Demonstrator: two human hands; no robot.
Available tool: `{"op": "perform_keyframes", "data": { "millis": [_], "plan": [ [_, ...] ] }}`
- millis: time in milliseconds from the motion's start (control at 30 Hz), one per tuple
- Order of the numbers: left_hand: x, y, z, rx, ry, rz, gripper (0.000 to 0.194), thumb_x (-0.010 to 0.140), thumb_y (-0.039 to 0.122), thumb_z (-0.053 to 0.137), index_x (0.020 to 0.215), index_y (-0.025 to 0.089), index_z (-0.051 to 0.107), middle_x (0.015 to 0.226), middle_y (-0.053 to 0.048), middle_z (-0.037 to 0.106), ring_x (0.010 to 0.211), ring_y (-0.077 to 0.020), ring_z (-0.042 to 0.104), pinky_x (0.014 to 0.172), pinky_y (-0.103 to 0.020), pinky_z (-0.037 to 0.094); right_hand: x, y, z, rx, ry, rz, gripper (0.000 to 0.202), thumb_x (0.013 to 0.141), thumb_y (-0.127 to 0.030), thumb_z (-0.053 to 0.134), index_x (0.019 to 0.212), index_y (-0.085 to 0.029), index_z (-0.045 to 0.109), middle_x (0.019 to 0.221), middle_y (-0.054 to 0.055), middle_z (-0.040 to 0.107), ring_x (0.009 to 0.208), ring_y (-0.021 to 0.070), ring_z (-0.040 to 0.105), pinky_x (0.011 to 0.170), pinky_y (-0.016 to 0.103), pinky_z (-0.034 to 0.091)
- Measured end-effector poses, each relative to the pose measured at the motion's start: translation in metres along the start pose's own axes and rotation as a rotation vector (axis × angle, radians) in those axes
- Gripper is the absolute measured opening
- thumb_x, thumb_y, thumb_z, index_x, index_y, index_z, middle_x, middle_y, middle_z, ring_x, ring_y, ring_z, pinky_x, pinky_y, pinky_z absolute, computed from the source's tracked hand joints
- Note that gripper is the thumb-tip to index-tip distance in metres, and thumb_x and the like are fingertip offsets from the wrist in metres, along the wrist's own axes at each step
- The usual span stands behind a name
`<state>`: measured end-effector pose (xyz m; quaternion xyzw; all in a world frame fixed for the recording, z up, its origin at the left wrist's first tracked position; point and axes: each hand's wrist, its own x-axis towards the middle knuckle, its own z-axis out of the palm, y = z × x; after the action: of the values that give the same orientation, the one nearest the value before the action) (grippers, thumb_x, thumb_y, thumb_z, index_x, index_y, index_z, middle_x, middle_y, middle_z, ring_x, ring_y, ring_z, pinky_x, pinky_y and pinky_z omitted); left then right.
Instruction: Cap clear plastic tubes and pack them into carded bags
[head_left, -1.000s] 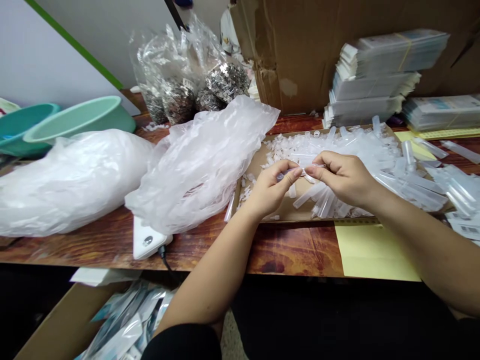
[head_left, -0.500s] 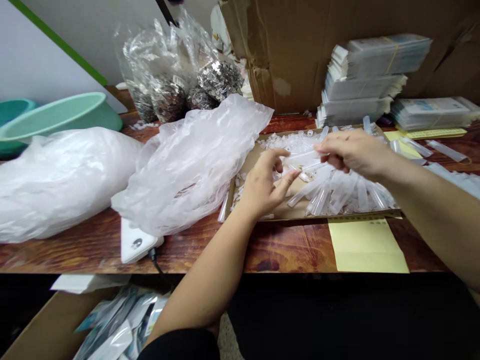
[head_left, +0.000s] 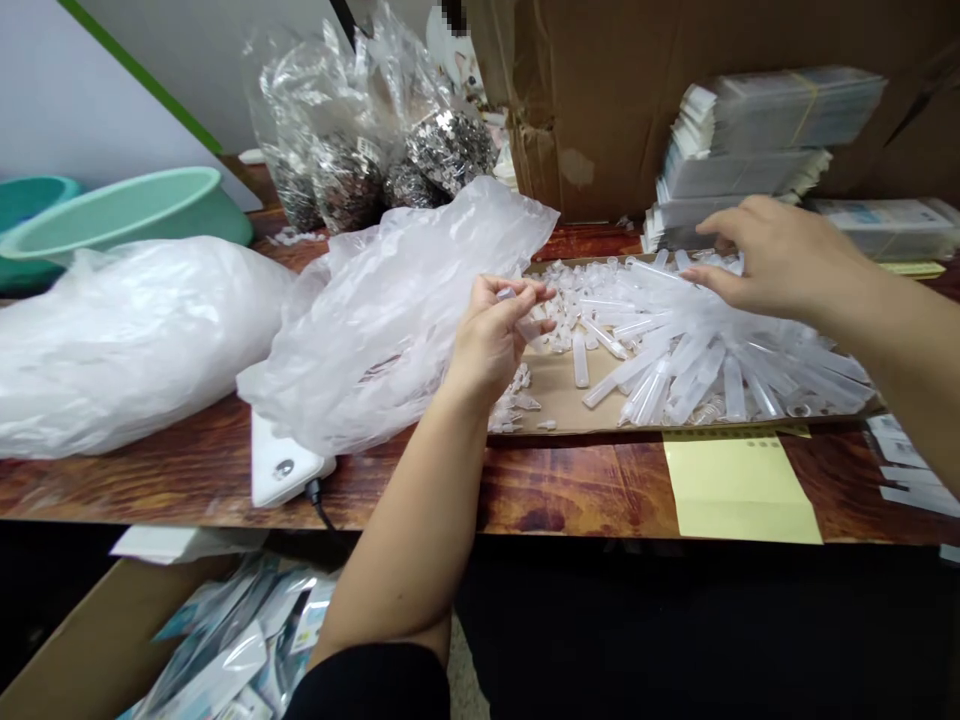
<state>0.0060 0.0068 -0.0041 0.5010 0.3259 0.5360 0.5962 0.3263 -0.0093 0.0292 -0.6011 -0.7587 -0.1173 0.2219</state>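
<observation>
My left hand (head_left: 495, 335) is closed on a clear plastic tube (head_left: 537, 328), at the left part of a shallow cardboard tray (head_left: 559, 385). The fingers cover much of this tube. My right hand (head_left: 784, 255) hovers over the right part of the tray, with thumb and fingers apart and nothing visible between them. Beneath it spreads a heap of clear plastic tubes (head_left: 705, 370), many fanned toward the front edge. Small translucent caps or fittings (head_left: 566, 285) are piled at the tray's back left, and several more small pieces (head_left: 514, 405) lie near its front left corner.
Large white plastic bags (head_left: 397, 310) cover the table's left, by a white device (head_left: 281, 465) with a cable. Behind stand bags of shiny metal pieces (head_left: 442, 150), a green basin (head_left: 127, 215) and banded card stacks (head_left: 750, 170). Yellow paper (head_left: 742, 485) lies in front.
My left hand has drawn left and closed on a tube. The right hand, earlier pinching a translucent piece near the left one, has moved right and up with its fingers apart.
</observation>
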Motion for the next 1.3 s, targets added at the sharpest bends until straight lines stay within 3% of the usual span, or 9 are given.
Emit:
{"op": "perform_keyframes", "data": {
  "millis": [100, 200, 300, 567, 833, 967, 1100, 1200, 1300],
  "plan": [
    [-0.002, 0.003, -0.002, -0.059, -0.015, 0.015, 0.037, 0.078, 0.032, 0.081, 0.088, 0.024, 0.047, 0.101, -0.003, 0.072, 0.114, -0.0237, 0.071, 0.086, -0.037, 0.061, -0.001, -0.07, -0.005, -0.002, -0.2, -0.154, 0.036, 0.095, -0.045, 0.066, 0.117, -0.017, 0.072, 0.109, 0.014, 0.07, 0.094, 0.025, 0.063, 0.073, 0.036, 0.042],
    [-0.001, 0.004, -0.004, -0.102, -0.008, 0.035, 0.034, 0.079, 0.031, 0.084, 0.09, 0.023, 0.052, 0.098, -0.003, 0.075, 0.115, -0.0236, 0.072, 0.094, -0.04, 0.061, 0.004, -0.13, 0.007, 0.032, -0.509, -0.363, 0.019, 0.095, -0.029, 0.06, 0.102, -0.018, 0.074, 0.108, 0.012, 0.07, 0.09, 0.0229, 0.063, 0.071, 0.033, 0.04],
    [0.003, 0.001, -0.008, -0.092, 0.041, 0.038, 0.03, 0.078, 0.026, 0.084, 0.092, 0.023, 0.058, 0.098, -0.003, 0.077, 0.113, -0.0231, 0.073, 0.092, -0.038, 0.062, 0.015, -0.164, 0.03, 0.066, -0.592, -0.421, 0.019, 0.092, -0.019, 0.058, 0.1, -0.017, 0.074, 0.112, 0.012, 0.07, 0.092, 0.0234, 0.063, 0.071, 0.033, 0.039],
    [0.014, -0.006, -0.017, -0.106, 0.127, 0.089, 0.029, 0.074, 0.025, 0.088, 0.097, 0.023, 0.07, 0.103, -0.003, 0.077, 0.108, -0.0216, 0.074, 0.085, -0.032, 0.062, 0.024, -0.186, 0.07, 0.215, -0.69, -0.42, 0.018, 0.091, -0.014, 0.058, 0.095, -0.019, 0.074, 0.116, 0.009, 0.071, 0.091, 0.0203, 0.064, 0.074, 0.031, 0.042],
    [0.017, -0.006, -0.019, -0.196, 0.171, 0.072, 0.025, 0.074, 0.017, 0.092, 0.092, 0.023, 0.076, 0.082, 0.004, 0.07, 0.08, -0.0105, 0.069, 0.069, -0.019, 0.051, 0.009, -0.18, 0.065, 0.217, -0.639, -0.34, 0.016, 0.097, -0.022, 0.057, 0.106, -0.016, 0.069, 0.113, 0.014, 0.068, 0.098, 0.0243, 0.063, 0.083, 0.033, 0.045],
    [0.01, 0.0, -0.009, -0.261, 0.184, 0.032, 0.026, 0.078, 0.023, 0.09, 0.081, 0.021, 0.064, 0.075, 0.007, 0.065, 0.059, -0.0039, 0.06, 0.057, -0.016, 0.047, -0.008, -0.149, 0.042, 0.385, -0.447, -0.244, 0.013, 0.096, -0.019, 0.054, 0.102, -0.019, 0.064, 0.103, 0.009, 0.07, 0.089, 0.0214, 0.064, 0.079, 0.033, 0.048],
    [-0.001, 0.004, 0.002, -0.234, 0.041, -0.067, 0.039, 0.078, 0.03, 0.09, 0.078, 0.021, 0.052, 0.066, 0.01, 0.061, 0.061, -0.0066, 0.068, 0.073, -0.021, 0.06, -0.031, -0.115, 0.016, 0.569, 0.039, -0.18, 0.008, 0.096, -0.025, 0.06, 0.096, -0.022, 0.068, 0.094, 0.006, 0.073, 0.085, 0.0203, 0.066, 0.078, 0.035, 0.051],
    [-0.006, 0.002, 0.007, -0.21, -0.047, -0.158, 0.038, 0.076, 0.027, 0.091, 0.082, 0.02, 0.053, 0.068, 0.009, 0.066, 0.067, -0.0098, 0.074, 0.08, -0.025, 0.063, -0.043, -0.107, 0.005, 0.65, 0.283, -0.063, 0.004, 0.093, -0.026, 0.07, 0.093, -0.023, 0.073, 0.09, 0.004, 0.074, 0.083, 0.0198, 0.067, 0.077, 0.036, 0.053],
    [-0.009, -0.002, 0.011, -0.254, -0.12, -0.229, 0.037, 0.072, 0.023, 0.092, 0.085, 0.019, 0.057, 0.071, 0.006, 0.071, 0.071, -0.0127, 0.077, 0.081, -0.027, 0.065, -0.049, -0.111, 0.005, 0.735, 0.392, 0.002, 0.003, 0.09, -0.024, 0.074, 0.092, -0.024, 0.076, 0.09, 0.004, 0.075, 0.085, 0.0192, 0.069, 0.076, 0.035, 0.054]
  ]
}}
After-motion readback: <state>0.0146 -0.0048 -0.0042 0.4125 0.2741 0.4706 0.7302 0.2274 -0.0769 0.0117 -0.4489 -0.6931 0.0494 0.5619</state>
